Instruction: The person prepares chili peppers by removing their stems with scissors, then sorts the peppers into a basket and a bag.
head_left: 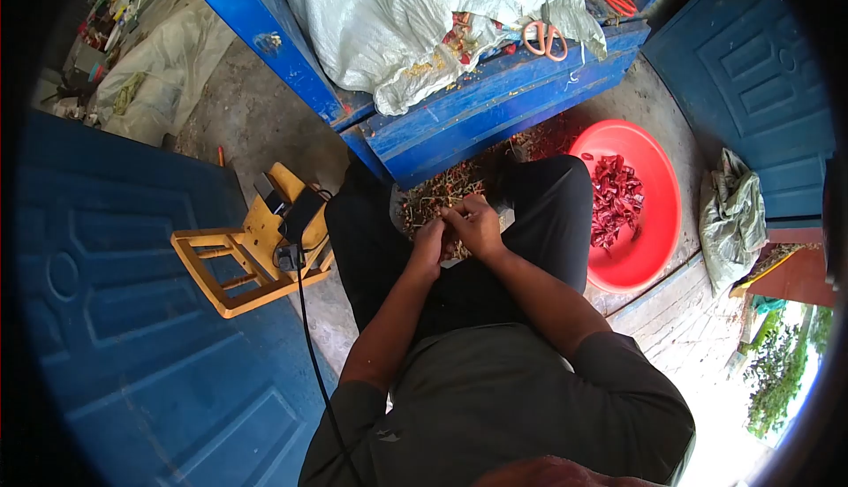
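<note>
My left hand [429, 245] and my right hand [477, 227] meet between my knees, fingers curled together. Whatever they pinch is too small and hidden to make out. Just beyond them, a heap of dried chili stems and bits [448, 188] lies low between my legs, partly covered by my hands. To the right of my knee stands a red plastic basin [652, 249], with dark red dried chili pieces [616, 196] inside.
A blue table [495, 107] ahead carries a white woven sack [371, 28], pink-handled scissors [545, 41] and red-handled scissors [618, 1]. On the left, a small wooden chair [225, 297] holds black devices with a cable [309, 328]. A crumpled sack [733, 222] lies right.
</note>
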{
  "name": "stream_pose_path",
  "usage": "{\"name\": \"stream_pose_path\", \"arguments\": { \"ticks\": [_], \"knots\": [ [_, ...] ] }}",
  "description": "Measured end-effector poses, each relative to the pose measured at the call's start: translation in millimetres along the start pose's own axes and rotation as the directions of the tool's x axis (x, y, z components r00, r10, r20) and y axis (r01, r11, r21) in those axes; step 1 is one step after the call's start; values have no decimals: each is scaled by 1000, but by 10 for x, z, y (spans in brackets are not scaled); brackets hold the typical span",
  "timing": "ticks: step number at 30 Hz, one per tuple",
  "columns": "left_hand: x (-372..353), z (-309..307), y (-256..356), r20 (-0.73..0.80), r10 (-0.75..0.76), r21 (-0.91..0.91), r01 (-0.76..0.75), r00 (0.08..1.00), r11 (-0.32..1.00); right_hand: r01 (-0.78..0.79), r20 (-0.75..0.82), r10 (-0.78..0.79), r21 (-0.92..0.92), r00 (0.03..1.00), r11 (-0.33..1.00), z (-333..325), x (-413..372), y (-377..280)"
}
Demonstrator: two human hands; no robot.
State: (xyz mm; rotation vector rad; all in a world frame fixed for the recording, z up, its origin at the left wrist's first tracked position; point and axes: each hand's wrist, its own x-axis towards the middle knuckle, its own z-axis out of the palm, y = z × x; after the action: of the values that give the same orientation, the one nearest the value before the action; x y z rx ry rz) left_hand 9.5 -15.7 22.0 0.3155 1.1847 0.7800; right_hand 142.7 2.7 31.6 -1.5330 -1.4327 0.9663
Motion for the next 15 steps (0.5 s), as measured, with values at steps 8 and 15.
{"name": "stream_pose_path", "arguments": {
  "ticks": [8,15],
  "knots": [
    [14,-40,126,128,57,-38,-52,990,998,-616,369,494,447,787,648,-176,167,36],
    [165,-75,134,169,133,-24,-131,977,991,-808,590,552,451,589,379,-231,405,114]
  ]
}}
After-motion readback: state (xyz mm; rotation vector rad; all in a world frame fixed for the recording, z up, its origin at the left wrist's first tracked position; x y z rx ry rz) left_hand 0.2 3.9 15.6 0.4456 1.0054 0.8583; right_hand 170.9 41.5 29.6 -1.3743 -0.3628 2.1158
